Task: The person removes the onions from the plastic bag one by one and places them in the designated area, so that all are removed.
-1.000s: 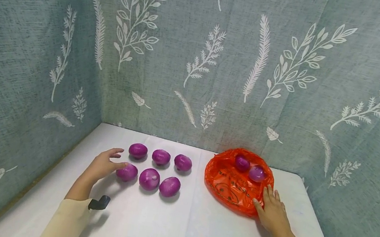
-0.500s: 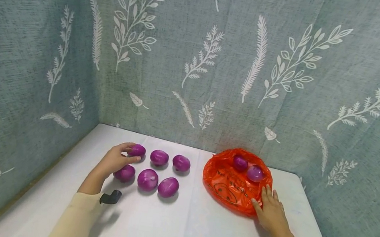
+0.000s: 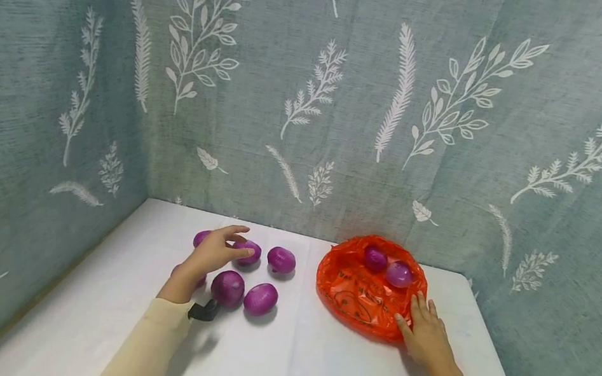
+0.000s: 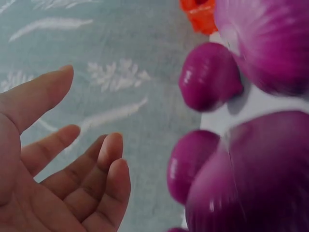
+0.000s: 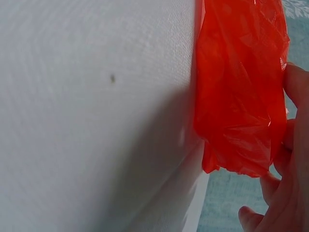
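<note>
Nearest the camera, the right hand [image 3: 426,339] hasn't budged: fingers flat, pressing the near edge of the crinkly orange plastic bag [image 3: 361,293] onto the white counter [image 3: 310,369]. The left hand [image 3: 213,253] has slid from the front-left purple onion over to the middle round purple onion of the back row [image 3: 249,251], fingers spread loose above it, gripping nothing so far. Looks like that one's the next pick. Two more purple onions [image 3: 387,265] already sit at the bag's far side.
</note>
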The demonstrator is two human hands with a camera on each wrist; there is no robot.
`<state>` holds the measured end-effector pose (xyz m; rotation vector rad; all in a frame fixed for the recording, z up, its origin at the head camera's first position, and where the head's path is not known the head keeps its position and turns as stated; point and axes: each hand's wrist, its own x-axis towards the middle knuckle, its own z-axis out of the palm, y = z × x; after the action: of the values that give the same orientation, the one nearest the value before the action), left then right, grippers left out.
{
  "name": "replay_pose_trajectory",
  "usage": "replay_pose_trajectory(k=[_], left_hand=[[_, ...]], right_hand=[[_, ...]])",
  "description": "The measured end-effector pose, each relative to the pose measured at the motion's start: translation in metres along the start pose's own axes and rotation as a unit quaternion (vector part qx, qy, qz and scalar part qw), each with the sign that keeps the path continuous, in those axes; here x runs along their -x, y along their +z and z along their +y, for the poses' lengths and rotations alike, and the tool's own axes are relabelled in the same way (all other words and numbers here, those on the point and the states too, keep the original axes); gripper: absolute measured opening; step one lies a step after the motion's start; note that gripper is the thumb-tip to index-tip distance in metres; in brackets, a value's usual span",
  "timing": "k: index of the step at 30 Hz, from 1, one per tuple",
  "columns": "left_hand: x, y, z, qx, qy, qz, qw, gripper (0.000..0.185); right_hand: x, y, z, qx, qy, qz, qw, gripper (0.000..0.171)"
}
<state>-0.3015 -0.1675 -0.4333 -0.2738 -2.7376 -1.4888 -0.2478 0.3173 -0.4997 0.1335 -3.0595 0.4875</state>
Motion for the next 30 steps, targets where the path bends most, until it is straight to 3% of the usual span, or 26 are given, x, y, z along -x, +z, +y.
replay_pose_trajectory(k=[7,16,24,30], left_hand=[[-0.008,0.016,0.017,0.042,0.006,-0.018,0.999,0.065],[-0.026,0.037,0.036,0.003,0.044,-0.028,0.9986,0.063],[-0.04,0.066,0.05,0.004,0.049,-0.059,0.9971,0.059],[-0.055,0.086,0.057,-0.018,0.075,-0.088,0.9931,0.059]], right_hand=[[0.0,-0.001,-0.002,0.002,0.007,-0.004,1.0,0.082],[-0.001,0.002,-0.001,0.002,0.014,-0.01,1.0,0.083],[-0.002,0.002,-0.003,0.052,-0.03,0.011,0.998,0.078],[-0.002,0.0,-0.002,0.074,-0.034,0.011,0.997,0.077]])
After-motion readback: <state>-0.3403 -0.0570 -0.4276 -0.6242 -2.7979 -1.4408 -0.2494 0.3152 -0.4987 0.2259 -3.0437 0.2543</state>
